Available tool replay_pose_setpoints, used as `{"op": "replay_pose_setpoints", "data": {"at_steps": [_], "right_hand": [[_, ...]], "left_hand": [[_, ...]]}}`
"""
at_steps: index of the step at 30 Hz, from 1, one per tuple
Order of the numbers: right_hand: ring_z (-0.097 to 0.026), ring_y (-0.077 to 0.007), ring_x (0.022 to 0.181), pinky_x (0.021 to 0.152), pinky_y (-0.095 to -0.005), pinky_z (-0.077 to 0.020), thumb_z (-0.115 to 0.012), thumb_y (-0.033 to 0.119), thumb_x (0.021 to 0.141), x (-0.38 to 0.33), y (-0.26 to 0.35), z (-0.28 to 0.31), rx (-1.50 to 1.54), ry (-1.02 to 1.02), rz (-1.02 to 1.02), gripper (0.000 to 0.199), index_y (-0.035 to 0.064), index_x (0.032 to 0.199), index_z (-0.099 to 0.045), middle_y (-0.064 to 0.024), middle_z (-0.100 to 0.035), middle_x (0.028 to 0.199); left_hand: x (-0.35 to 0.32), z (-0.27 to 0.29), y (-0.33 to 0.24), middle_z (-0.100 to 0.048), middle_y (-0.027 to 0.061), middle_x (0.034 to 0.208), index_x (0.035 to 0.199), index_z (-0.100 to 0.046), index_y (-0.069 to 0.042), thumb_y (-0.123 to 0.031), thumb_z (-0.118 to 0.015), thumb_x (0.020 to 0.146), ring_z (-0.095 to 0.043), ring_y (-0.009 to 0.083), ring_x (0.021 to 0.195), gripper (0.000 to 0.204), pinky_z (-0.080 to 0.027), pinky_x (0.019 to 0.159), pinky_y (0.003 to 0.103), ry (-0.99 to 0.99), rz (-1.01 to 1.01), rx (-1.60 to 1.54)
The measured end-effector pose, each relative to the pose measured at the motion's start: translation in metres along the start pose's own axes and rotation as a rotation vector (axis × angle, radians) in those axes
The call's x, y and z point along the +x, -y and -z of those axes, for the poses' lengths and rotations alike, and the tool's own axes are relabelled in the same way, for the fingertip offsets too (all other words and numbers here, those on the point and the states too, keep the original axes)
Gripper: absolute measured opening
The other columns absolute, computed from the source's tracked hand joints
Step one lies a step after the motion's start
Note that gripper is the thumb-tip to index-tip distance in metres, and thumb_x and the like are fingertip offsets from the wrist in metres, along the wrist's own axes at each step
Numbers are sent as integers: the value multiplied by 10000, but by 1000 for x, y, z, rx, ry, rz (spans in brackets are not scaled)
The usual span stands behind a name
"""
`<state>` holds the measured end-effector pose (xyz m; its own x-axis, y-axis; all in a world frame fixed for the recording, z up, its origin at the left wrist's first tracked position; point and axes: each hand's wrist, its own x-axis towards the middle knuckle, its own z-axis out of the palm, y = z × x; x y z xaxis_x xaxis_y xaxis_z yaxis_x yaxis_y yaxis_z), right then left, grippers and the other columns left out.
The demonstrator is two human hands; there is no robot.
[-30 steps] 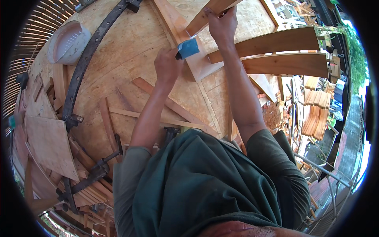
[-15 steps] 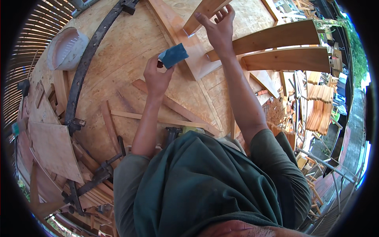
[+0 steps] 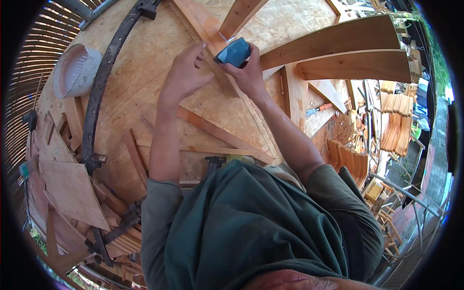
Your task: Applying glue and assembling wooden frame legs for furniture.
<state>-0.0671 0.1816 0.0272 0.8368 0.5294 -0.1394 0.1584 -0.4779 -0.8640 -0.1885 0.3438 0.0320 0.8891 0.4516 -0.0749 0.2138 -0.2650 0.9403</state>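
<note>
A blue block [image 3: 235, 52], which looks like a sanding block wrapped in sandpaper, is gripped between the thumb and fingers of my right hand [image 3: 250, 77]. It is held over the long flat board [image 3: 195, 23] of a wooden piece. To its left, my left hand [image 3: 186, 72] is empty, fingers apart and slightly blurred. An upright wooden leg [image 3: 241, 18] rises from the flat board just beyond the block. Two curved wooden slats [image 3: 333, 42] extend rightward beyond my right hand.
A white bucket [image 3: 77, 71] stands at the left, beside a dark curved metal bar [image 3: 99, 92] with holes. Loose wooden strips [image 3: 217, 126] lie on the plywood tabletop [image 3: 145, 63] near me. An orange-handled tool [image 3: 325, 107] and stacked curved wood pieces [image 3: 397, 125] are at the right.
The blue block has passed from my left hand to my right. My right hand has come down from the upright leg, and my left hand has let go and opened.
</note>
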Motion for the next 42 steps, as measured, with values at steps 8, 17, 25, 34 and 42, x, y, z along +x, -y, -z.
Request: {"op": "replay_pose_setpoints", "data": {"at_steps": [8,17,25,34,42], "right_hand": [[-502,-368,1240,1031,-425,-449,-855,296,741,0,-1,-16,-42,-47,32,877,-95,1362,-375,-254,-445,1343],[-337,-473,1338,1143,-461,-321,-727,229,822,14,-11,-30,-179,-181,125,927,-175,1450,-176,-358,-282,1439],[-515,-441,1191,1051,-453,-418,-774,276,810,45,-27,-27,-329,-213,123,792,-143,1382,-421,-310,-524,1265],[-633,-319,1056,946,-388,-486,-809,299,769,29,-12,-32,-249,-97,50,649,-128,1208,-595,-239,-653,1115],[-525,-289,1200,1046,-377,-415,-758,263,882,-5,-19,-27,80,-143,42,716,-121,1382,-419,-228,-536,1286]], "left_hand": [[84,22,-134,-673,257,1218,1476,-466,-118,-232,-796,788,-663,406,1111,771,-524,953,425,-225,-411,62],[118,17,-111,-716,223,914,1035,-647,-37,-135,-748,743,-691,418,901,325,-561,797,468,-219,-568,95],[106,40,-107,-704,247,916,961,-656,-8,-117,-750,730,-687,424,909,273,-548,781,463,-229,-502,-121],[112,34,-100,-703,247,902,970,-647,-4,-107,-748,727,-686,423,911,282,-545,789,456,-230,-547,-155],[97,44,-109,-708,246,923,1004,-661,-5,-97,-738,743,-686,421,925,288,-544,797,457,-188,-483,-164]]}}
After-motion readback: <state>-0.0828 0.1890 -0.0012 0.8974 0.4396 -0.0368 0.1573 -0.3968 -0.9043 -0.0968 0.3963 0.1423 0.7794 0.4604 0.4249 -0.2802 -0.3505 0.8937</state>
